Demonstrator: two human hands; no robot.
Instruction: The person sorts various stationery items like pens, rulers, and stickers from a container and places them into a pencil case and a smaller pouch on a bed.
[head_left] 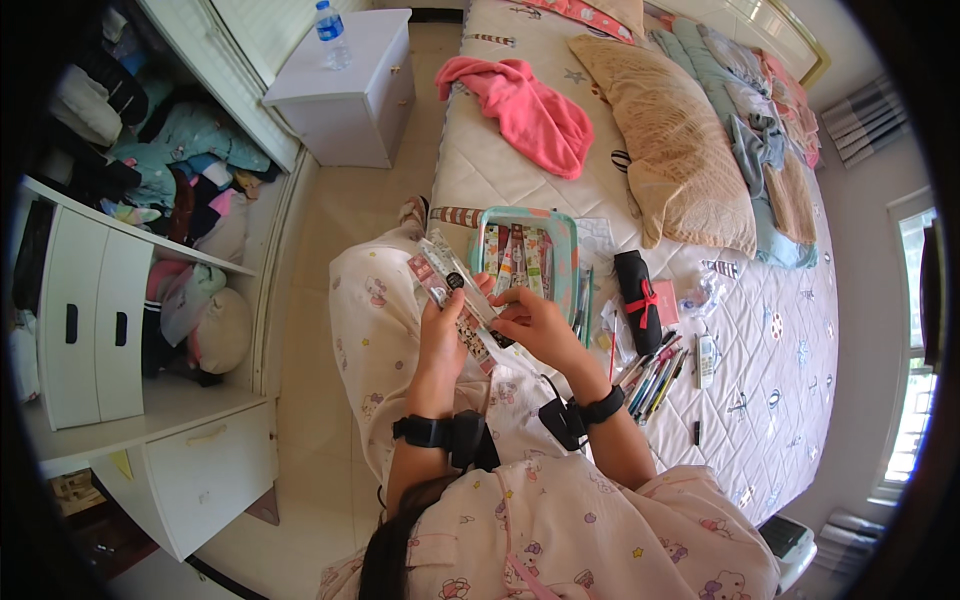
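Observation:
Over my lap, my left hand (441, 338) is closed around long, narrow see-through packets (436, 266) with pink, white and black printed patterns. They slant from upper left to lower right. My right hand (543, 326) is at their right edge, its thumb and fingers pinched together on the packet side. The exact contents of the packets are too small to make out. Just beyond my hands, a teal plastic basket (570, 250) on the bed holds several similar slim, patterned packs (518, 255). Both wrists wear black straps.
To the basket's right lie a black roll (631, 268) tied with red ribbon, a bundle of pens (657, 378) and a small bottle (706, 352). Farther off are a tan pillow (680, 150) and a pink cloth (530, 112). A white nightstand (330, 100) and wardrobe (90, 310) stand left.

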